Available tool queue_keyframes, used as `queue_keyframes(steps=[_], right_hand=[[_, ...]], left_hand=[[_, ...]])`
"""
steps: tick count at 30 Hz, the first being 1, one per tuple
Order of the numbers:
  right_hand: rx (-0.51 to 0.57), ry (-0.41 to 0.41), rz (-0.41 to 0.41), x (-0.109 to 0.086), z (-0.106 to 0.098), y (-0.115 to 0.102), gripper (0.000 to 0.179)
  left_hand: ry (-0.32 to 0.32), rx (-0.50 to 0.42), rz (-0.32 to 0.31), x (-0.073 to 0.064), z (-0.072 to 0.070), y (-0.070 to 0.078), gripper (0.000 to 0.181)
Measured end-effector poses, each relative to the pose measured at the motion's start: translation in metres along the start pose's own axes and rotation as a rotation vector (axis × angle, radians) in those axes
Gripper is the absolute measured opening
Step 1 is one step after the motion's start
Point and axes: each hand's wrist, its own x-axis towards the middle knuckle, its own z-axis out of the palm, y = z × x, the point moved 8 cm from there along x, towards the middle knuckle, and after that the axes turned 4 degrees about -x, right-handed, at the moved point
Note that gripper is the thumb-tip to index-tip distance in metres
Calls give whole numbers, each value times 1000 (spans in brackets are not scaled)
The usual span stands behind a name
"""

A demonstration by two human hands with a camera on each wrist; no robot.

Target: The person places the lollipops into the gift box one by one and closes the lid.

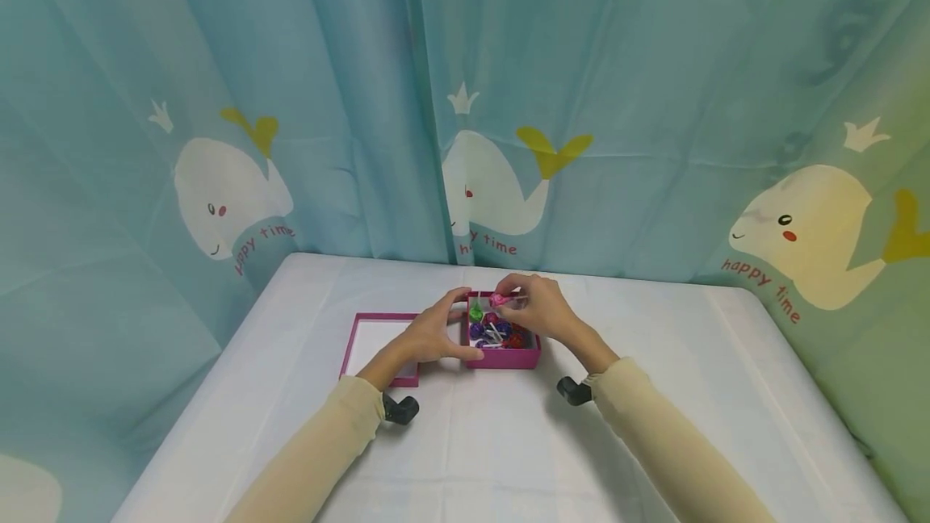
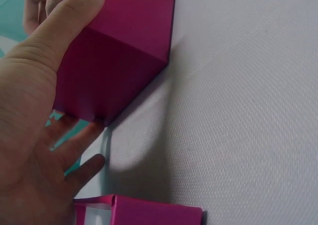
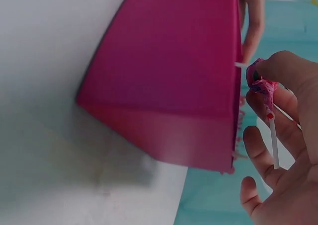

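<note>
A magenta box (image 1: 503, 359) stands on the table with several wrapped lollipops (image 1: 501, 329) inside, among them purple, red and green ones. My left hand (image 1: 432, 335) holds the box from its left side, thumb at the near wall and fingers spread along the left and far sides. Over the box's far right part, my right hand (image 1: 546, 311) pinches a pink-wrapped lollipop (image 3: 263, 86) by its head between thumb and finger. In the right wrist view its white stick points down toward the palm, and the other fingers are loosely bent.
A shallow magenta lid (image 1: 366, 345) with a white inside lies to the left of the box, partly behind my left forearm. White cloth covers the table (image 1: 472, 442). A blue-green curtain (image 1: 378, 103) with whale prints hangs behind its far edge.
</note>
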Motion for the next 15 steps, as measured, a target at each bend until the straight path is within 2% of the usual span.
queue_keyframes(steps=[6, 15], right_hand=[[-83, -18, 13, -2, 10, 0, 20], [-110, -52, 37, -6, 19, 6, 21]], left_hand=[[-6, -1, 8, 1, 0, 0, 117], [-4, 4, -1, 1, -1, 0, 116]])
